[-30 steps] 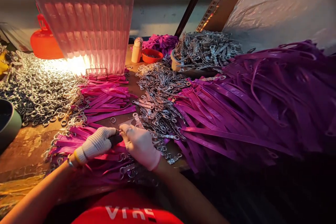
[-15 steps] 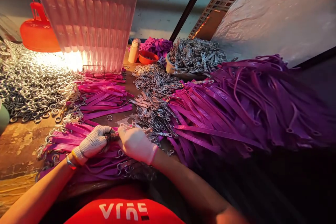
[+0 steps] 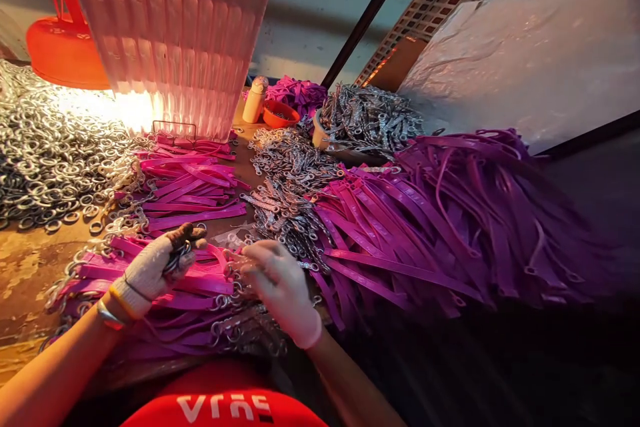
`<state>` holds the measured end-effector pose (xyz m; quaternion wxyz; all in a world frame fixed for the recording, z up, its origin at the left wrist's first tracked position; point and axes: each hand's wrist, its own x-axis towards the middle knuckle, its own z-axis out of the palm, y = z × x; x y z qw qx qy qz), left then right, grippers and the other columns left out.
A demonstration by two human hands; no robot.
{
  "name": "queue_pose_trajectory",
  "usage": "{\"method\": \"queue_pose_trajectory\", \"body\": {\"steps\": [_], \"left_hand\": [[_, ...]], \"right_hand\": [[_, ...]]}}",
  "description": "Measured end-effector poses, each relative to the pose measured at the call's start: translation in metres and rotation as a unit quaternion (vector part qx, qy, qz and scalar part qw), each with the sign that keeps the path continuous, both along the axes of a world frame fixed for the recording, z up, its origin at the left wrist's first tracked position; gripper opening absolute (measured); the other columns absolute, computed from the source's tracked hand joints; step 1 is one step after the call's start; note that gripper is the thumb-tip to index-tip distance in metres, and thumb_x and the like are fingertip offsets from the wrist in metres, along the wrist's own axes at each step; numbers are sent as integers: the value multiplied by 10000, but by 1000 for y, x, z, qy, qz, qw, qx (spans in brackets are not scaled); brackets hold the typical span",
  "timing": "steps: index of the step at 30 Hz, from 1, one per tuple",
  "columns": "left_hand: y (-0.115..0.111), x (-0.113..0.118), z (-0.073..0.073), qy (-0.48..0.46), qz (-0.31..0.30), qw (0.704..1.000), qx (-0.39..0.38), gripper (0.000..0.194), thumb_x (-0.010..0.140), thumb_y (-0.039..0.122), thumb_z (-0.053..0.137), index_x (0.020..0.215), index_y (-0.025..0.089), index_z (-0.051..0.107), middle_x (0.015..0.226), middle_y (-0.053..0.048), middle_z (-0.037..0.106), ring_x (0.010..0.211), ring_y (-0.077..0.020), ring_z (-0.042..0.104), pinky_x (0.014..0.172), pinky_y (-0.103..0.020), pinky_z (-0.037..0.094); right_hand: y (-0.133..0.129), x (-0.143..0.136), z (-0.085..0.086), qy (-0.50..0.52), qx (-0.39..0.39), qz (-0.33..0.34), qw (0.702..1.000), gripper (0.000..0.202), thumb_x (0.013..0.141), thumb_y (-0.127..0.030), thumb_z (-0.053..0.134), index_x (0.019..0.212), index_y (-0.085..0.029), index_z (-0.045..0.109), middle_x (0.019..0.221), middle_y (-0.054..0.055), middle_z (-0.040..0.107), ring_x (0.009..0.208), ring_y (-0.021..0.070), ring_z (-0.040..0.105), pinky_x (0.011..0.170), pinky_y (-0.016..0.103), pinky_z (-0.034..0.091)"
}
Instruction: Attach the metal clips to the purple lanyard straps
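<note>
Left hand (image 3: 150,272) curled round metal rings (image 3: 176,261); right hand (image 3: 283,290), fingers half-bent beside near pink straps (image 3: 193,303), had an unclear hold

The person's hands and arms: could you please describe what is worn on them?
The left hand wears a whitish glove with darkened fingertips, a yellowish cuff edge and a thin dark band; below is a silvery wristband. The right hand has a pale glove with a pinkish cuff. No sleeves show on the forearms.

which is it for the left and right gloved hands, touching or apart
Apart: the head view shows a plain gap between the left hand and the right hand, with pink straps visible between them.
</note>
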<state>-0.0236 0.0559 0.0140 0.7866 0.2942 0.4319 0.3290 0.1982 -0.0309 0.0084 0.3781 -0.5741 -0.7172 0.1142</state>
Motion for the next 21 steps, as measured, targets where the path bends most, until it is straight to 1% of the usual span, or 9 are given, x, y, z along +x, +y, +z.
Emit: {"method": "queue_pose_trajectory", "body": {"steps": [2,4,7,9,11,14,17,19,21], "left_hand": [[3,3,4,-41,32,997,-59,228,905,292,573,986,116,694,714,-87,708,412,-95,534,302,-142,307],[5,9,7,-56,28,994,-86,259,900,274,545,1033,105,691,843,-140,742,480,-136,613,298,-159,333],[3,20,5,-56,-6,993,-108,272,839,195,573,1051,76,694,851,-139,736,483,-127,610,292,-153,316],[0,25,0,-49,-19,993,-101,278,787,123,607,1048,85,697,799,-100,717,473,-98,587,309,-134,313],[-3,27,-5,-36,-25,996,-77,265,768,113,648,1028,108,698,746,-60,689,470,-75,564,335,-118,319],[-10,26,-8,-3,-51,999,3,194,819,282,689,920,116,695,606,-15,618,392,-44,446,325,-115,257],[-17,24,-8,67,-95,990,76,379,871,478,635,783,111,669,470,14,517,336,-32,316,313,-135,191],[-21,23,-7,102,-97,985,103,423,868,522,622,763,114,662,474,6,525,354,-47,355,334,-147,230],[-24,22,-7,113,-93,981,127,421,849,537,634,798,121,670,530,-7,571,403,-69,435,378,-162,308]], "right_hand": [[16,12,-3,-12,-14,-60,998,271,1010,-369,507,1162,-204,658,1050,98,681,986,221,616,882,347,481],[38,17,-6,-90,-86,-72,990,310,991,-403,543,1148,-170,671,1010,118,710,957,239,625,870,356,471],[69,11,-12,-143,-220,-6,965,261,950,-403,608,1002,-175,724,914,92,734,893,230,642,808,322,465],[82,4,-17,-110,-276,62,953,171,939,-320,615,938,-200,736,879,42,736,852,193,653,765,277,464],[87,0,-23,-70,-299,114,945,139,927,-226,600,948,-219,737,898,2,740,835,157,660,739,240,465],[83,0,-29,-15,-272,114,956,162,900,-156,581,940,-211,728,917,-2,740,851,150,664,755,240,486],[67,3,-27,51,-181,38,981,150,913,-168,545,945,-195,689,900,19,720,864,166,662,795,273,509],[53,4,-21,81,-124,16,989,159,944,-213,515,1009,-193,658,909,29,703,849,167,661,800,278,517],[39,1,-12,102,-90,24,990,200,966,-247,487,1087,-189,635,950,43,698,858,168,660,815,278,515]]}}
